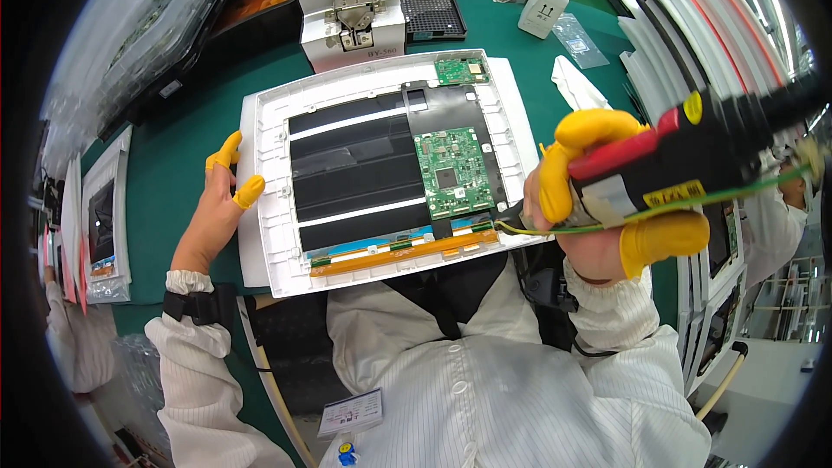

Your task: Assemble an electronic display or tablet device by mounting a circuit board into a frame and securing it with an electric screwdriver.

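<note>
A white display housing (276,208) lies face down on a white sheet (249,243) in front of me. Its back carries a green circuit board (454,175), a smaller green board (460,71) and an orange flex strip (407,253) along the near edge. My right hand (598,199), with yellow finger cots, is wrapped round a black and red electric screwdriver (641,156). The tool's tip points left, at the housing's near right corner; contact is unclear there. At the left edge, my left hand (218,208) has its yellow-tipped thumb and fingers spread against the sheet and housing.
Beyond the housing stands a white screw feeder (351,13), with a black tray (436,10) beside it. A white pump bottle (546,7), a clear bag (579,39) and a white cloth (579,87) are at far right. Stacked panels flank both sides.
</note>
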Demonstrator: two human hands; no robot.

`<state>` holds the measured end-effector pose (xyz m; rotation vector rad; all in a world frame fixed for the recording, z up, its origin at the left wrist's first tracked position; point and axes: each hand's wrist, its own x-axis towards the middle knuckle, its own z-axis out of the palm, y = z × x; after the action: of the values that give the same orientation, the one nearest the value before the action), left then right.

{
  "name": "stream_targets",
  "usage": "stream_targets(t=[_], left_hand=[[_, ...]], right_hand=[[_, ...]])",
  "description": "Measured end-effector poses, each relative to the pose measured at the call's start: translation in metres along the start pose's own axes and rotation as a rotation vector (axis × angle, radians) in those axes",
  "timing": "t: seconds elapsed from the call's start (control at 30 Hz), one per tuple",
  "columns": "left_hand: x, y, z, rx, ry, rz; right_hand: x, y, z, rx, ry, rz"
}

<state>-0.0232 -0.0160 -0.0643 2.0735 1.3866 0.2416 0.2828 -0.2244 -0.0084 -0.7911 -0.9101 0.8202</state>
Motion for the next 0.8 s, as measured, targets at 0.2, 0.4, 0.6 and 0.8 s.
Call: stream_targets(t=[0.2,0.4,0.6,0.8], left_hand=[[0.005,-0.013,0.000,0.039,0.006,0.015],[0.000,-0.014,0.000,-0.015,0.058,0.168],[-0.004,-0.006,-0.005,0.004,-0.006,0.046],[-0.002,-0.005,-0.007,0.003,-0.019,0.083]], right_hand=[[0.030,-0.019,-0.007,-0.123,-0.170,-0.085],[0.072,-0.044,0.014,-0.113,-0.202,-0.173],[0.164,-0.032,0.053,-0.211,-0.114,-0.558],[0.216,0.029,0.071,-0.253,-0.256,-0.637]])
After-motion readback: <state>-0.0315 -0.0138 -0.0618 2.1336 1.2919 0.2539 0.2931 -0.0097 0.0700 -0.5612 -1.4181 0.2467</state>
